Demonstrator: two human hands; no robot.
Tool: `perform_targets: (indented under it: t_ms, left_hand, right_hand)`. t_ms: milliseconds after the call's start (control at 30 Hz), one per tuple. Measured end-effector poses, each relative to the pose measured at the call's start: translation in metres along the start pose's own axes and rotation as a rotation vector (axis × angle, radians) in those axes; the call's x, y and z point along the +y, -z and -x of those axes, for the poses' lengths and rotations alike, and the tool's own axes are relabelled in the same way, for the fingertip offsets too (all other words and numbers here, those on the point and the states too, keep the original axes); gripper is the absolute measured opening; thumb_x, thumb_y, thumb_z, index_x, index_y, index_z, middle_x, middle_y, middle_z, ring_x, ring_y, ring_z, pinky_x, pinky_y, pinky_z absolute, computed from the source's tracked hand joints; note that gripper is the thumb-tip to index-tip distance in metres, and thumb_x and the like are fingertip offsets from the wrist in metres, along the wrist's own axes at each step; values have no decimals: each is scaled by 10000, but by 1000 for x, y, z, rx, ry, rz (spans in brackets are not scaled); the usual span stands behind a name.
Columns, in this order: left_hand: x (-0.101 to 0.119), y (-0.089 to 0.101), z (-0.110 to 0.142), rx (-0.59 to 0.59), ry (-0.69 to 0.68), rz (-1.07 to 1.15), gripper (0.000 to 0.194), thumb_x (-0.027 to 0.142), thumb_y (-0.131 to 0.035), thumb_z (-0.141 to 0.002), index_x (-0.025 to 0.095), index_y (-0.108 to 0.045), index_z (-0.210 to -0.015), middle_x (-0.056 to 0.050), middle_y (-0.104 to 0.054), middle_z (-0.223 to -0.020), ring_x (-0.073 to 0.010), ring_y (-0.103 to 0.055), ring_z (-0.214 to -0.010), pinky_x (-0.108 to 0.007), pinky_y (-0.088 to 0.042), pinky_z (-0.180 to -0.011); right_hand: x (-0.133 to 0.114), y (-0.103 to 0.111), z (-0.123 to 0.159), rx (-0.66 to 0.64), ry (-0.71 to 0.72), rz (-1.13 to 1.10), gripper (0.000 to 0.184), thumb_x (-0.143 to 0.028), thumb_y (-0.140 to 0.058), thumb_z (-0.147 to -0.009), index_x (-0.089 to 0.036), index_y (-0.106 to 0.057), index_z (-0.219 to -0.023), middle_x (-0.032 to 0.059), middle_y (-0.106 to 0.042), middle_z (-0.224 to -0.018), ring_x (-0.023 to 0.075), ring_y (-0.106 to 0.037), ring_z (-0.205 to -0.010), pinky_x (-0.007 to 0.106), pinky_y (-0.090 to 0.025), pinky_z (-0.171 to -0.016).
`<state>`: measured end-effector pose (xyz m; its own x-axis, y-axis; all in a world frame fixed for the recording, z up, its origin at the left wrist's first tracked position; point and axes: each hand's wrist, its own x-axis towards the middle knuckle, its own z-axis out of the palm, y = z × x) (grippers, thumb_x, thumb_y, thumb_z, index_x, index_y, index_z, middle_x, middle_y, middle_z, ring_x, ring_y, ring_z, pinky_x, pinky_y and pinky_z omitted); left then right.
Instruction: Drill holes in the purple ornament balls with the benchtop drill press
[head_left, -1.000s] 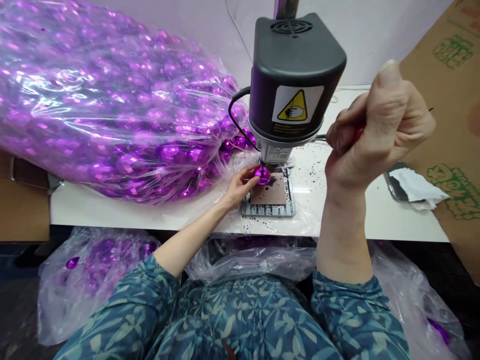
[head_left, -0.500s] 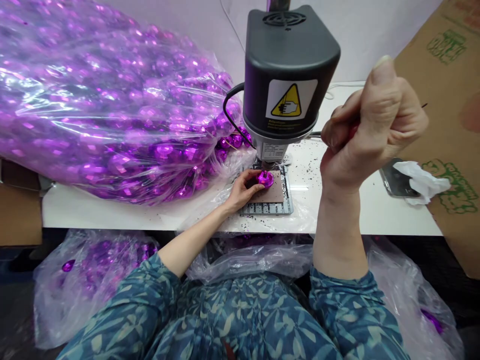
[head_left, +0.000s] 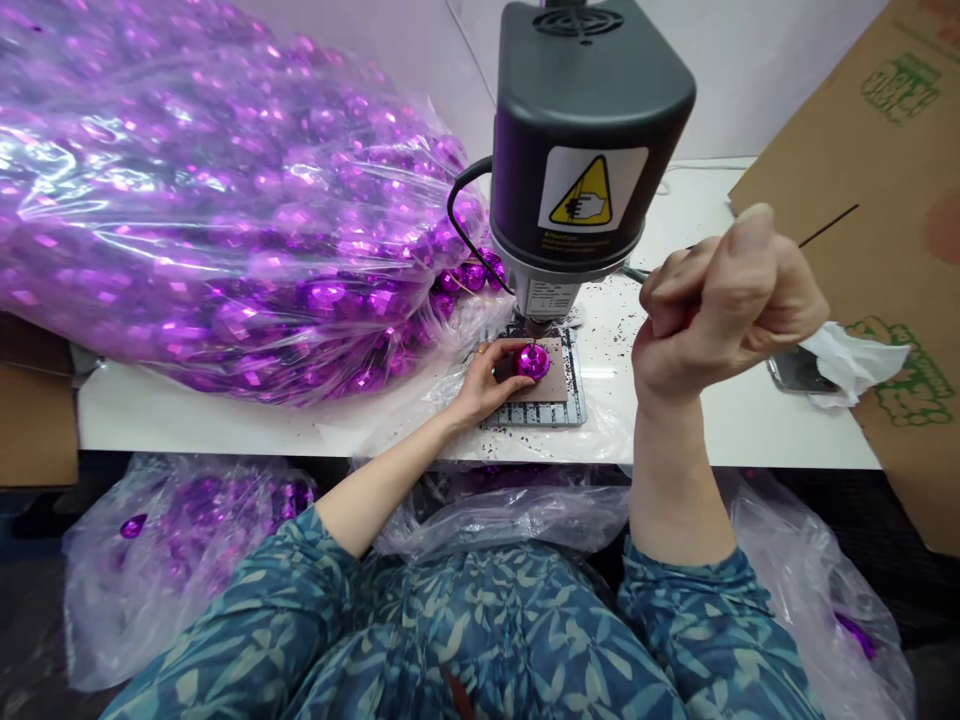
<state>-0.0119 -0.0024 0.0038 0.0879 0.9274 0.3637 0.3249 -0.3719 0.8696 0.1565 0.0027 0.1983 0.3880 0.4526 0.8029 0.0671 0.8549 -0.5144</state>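
Observation:
A shiny purple faceted bead sits on a small brown board beneath the drill press. Fingers and thumb of my left hand pinch the bead from its left side. The tip of the drill comes down to the top of the bead; whether it has entered cannot be made out. Raised at the right, my right hand is closed in a fist round the drill press's lever handle, mostly hidden by the fingers. A thin dark rod shows beyond the knuckles.
A big clear bag of purple beads fills the left of the white table. Dark shavings surround the grey base plate. At right are a phone, crumpled tissue and a cardboard box. Plastic bags hang below the table edge.
My right hand has come down and slightly left with the lever handle. The bead under the drill has turned or shifted slightly; my left hand stays at its side.

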Motion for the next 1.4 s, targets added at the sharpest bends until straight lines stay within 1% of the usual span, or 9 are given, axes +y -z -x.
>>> perform_targets:
  t_ms: [167,467,633,833,1033,1133,1300,1333,1400]
  left_hand:
    - [1,0,1,8,-15,-4,540,473,-884,-834,248,-707,-1292,-100,-752,-1246,-303,-646,-1194,-476,-505,-1066]
    - [2,-4,0,30,-41,49,580,605,-833,-847,224,-704,-1265,-109,-745,-1213,-283,-658,-1148,-443,-542,-1015]
    - [6,-3,1,46,-59,20,545,561,-849,-852,234,-707,-1264,-100,-749,-1189,-275,-668,-1142,-442,-529,-1025]
    - [9,-6,1,89,16,39,508,491,-902,-808,224,-724,-1202,-91,-757,-1151,-268,-671,-1114,-418,-531,-997]
    - [19,1,7,209,117,95,493,479,-873,-799,200,-657,-1143,-77,-721,-1116,-217,-692,-1003,-349,-552,-886]
    - [38,20,24,8,63,-9,421,453,-835,-817,199,-662,-1104,-57,-713,-1066,-208,-681,-963,-338,-546,-850]
    - [72,61,63,-696,-140,-344,438,537,-869,-796,200,-708,-1024,-53,-710,-952,-259,-663,-924,-369,-539,-814]
    - [73,68,65,-743,-160,-375,449,570,-850,-820,200,-706,-1029,-53,-712,-948,-258,-668,-914,-368,-542,-803]
    - [70,79,57,-669,-171,-410,392,559,-746,-934,203,-696,-1090,-60,-725,-991,-247,-682,-931,-370,-559,-825]
  right_hand:
    - [13,6,12,41,93,26,578,-455,-561,-982,-164,-363,-523,-46,-293,-428,25,-363,-397,221,-316,-409]
    - [43,15,31,8,409,-191,479,-216,-534,-959,-150,-314,-538,-75,-301,-403,15,-312,-333,189,-274,-356]
    - [9,-6,-3,71,130,-65,471,-257,-601,-956,-164,-460,-516,-67,-376,-424,11,-351,-371,217,-235,-418]
    - [-3,-35,-66,-60,-316,-71,467,-129,-548,-938,-182,-495,-477,-55,-392,-411,38,-353,-385,239,-247,-452]
    - [0,-42,-77,-95,-459,-65,528,-114,-460,-955,-190,-448,-433,-70,-315,-360,31,-298,-326,224,-161,-375]
    - [-1,-41,-76,-98,-451,-89,531,-120,-458,-955,-202,-449,-430,-67,-300,-357,41,-285,-319,241,-154,-363]
    - [-1,-40,-74,-99,-434,-106,516,-129,-501,-942,-208,-456,-434,-71,-296,-369,38,-297,-328,246,-159,-361]
    - [-1,-40,-74,-99,-432,-108,516,-130,-507,-942,-209,-459,-434,-71,-296,-369,37,-289,-325,251,-152,-357]
    - [0,-40,-72,-99,-420,-112,518,-136,-508,-946,-208,-466,-434,-69,-305,-371,36,-278,-324,260,-143,-354]
